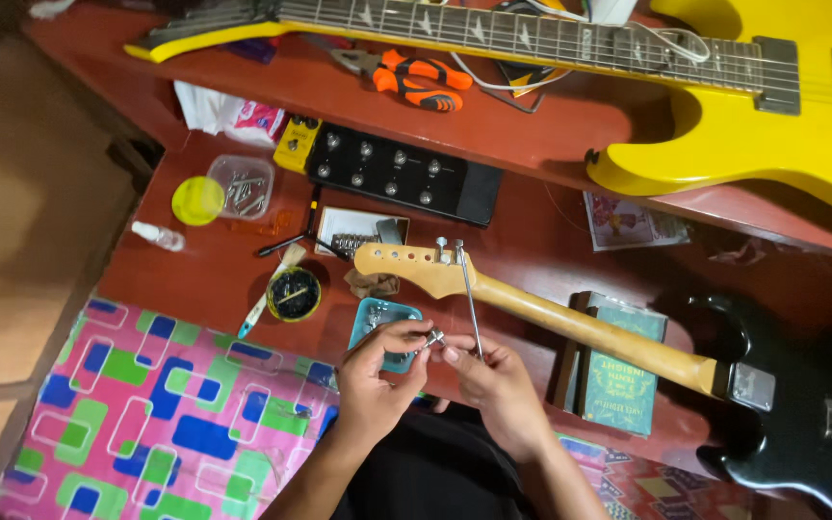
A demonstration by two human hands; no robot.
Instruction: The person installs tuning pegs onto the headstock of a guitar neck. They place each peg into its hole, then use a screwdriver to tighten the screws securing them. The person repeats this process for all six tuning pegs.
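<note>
Two guitars (618, 342) crowd the red wooden floor (532, 250).

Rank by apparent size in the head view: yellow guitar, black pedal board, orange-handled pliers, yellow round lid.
1. yellow guitar
2. black pedal board
3. orange-handled pliers
4. yellow round lid
The pliers and lid are fairly close; the pliers look longer.

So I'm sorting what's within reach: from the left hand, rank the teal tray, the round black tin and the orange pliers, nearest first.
1. Teal tray, just behind the left hand.
2. Round black tin, farther left.
3. Orange pliers, up on the shelf.
</note>
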